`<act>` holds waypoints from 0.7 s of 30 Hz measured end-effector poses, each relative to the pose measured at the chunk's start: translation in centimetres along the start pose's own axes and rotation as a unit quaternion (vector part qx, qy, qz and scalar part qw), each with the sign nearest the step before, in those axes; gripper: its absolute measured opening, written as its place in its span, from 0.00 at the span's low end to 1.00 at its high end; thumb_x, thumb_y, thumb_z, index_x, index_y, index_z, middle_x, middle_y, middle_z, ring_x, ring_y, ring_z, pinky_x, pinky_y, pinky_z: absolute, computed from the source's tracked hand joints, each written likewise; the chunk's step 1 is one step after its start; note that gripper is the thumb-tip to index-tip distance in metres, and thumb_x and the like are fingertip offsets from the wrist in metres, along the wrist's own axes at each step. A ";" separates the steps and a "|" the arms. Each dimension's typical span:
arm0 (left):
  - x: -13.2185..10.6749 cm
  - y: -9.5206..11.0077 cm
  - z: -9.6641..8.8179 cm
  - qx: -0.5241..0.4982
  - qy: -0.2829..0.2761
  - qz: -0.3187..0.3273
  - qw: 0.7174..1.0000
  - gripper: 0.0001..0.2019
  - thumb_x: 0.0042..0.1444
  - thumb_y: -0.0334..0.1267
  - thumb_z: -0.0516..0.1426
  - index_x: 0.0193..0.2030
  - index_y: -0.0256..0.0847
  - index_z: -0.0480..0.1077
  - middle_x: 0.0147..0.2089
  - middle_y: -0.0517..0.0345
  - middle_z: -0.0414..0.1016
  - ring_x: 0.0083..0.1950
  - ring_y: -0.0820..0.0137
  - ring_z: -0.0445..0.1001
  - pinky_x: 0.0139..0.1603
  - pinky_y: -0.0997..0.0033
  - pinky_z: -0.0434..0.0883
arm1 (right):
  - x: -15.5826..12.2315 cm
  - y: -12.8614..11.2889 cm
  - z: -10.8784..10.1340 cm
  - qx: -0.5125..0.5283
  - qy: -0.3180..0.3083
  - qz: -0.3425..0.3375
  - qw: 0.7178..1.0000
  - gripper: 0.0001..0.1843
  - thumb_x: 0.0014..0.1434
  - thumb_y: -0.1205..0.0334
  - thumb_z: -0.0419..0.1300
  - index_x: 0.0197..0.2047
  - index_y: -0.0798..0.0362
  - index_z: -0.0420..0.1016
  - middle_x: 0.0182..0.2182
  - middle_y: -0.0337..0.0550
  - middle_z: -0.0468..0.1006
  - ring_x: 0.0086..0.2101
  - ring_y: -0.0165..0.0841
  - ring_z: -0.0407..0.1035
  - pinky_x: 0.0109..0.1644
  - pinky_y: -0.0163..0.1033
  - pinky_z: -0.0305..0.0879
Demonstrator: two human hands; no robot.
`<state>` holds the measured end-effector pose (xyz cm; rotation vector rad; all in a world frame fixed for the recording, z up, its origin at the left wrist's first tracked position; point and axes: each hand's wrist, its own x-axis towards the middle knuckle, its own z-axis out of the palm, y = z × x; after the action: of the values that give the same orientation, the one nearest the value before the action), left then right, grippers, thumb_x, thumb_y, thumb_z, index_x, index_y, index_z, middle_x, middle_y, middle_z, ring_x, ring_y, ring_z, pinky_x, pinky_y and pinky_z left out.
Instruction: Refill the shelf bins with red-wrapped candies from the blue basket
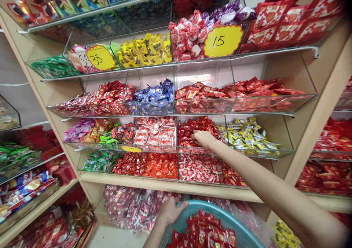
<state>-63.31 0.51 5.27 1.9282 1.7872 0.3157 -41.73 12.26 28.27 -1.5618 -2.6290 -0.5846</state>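
Note:
My left hand (171, 212) grips the rim of a teal plastic basket (211, 208) at the bottom of the view, with the thumb over the edge. Wrapped red candies (203, 229) are heaped inside it. My right hand (204, 139) reaches into a clear shelf bin of dark red wrapped candies (192, 127). Its fingers rest loosely apart on the pile, and the fingertips are partly hidden. Beside that bin lie yellow and white candies (244, 132) on the right and white and red packets (155, 132) on the left.
Clear bin fronts (203, 107) edge the tiers of the wooden shelf (123, 180). Yellow price tags (224, 41) hang higher up. Large bags of candy (137, 207) sit beneath the lowest board. More candy shelves (24, 182) stand to the left, and others to the right.

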 end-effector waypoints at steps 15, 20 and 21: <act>0.0 0.0 -0.1 -0.002 -0.007 -0.001 1.000 0.37 0.48 0.72 0.44 0.31 0.37 0.73 0.33 0.46 0.78 0.34 0.60 0.76 0.30 0.71 0.61 | -0.1 0.4 0.8 0.018 0.035 0.018 0.999 0.12 0.62 0.65 0.48 0.42 0.54 0.72 0.44 0.51 0.74 0.37 0.38 0.73 0.34 0.37 0.62; -0.1 0.3 -0.3 0.001 -0.003 -0.001 1.000 0.37 0.48 0.72 0.44 0.32 0.36 0.74 0.33 0.45 0.78 0.34 0.60 0.76 0.29 0.71 0.60 | -1.0 0.3 -0.1 0.035 0.045 0.033 0.998 0.11 0.62 0.64 0.49 0.41 0.53 0.72 0.44 0.49 0.73 0.37 0.37 0.73 0.33 0.35 0.60; -0.1 0.3 -0.3 0.000 -0.002 0.000 1.000 0.37 0.48 0.72 0.44 0.32 0.36 0.74 0.33 0.45 0.78 0.35 0.60 0.76 0.29 0.71 0.60 | -1.1 0.4 -0.2 0.039 0.050 0.037 0.997 0.11 0.61 0.64 0.49 0.41 0.53 0.72 0.44 0.49 0.73 0.37 0.36 0.72 0.33 0.35 0.59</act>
<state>-63.25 0.43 5.68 1.9270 1.7847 0.3115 -40.86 11.39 28.33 -1.5573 -2.4800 -0.5348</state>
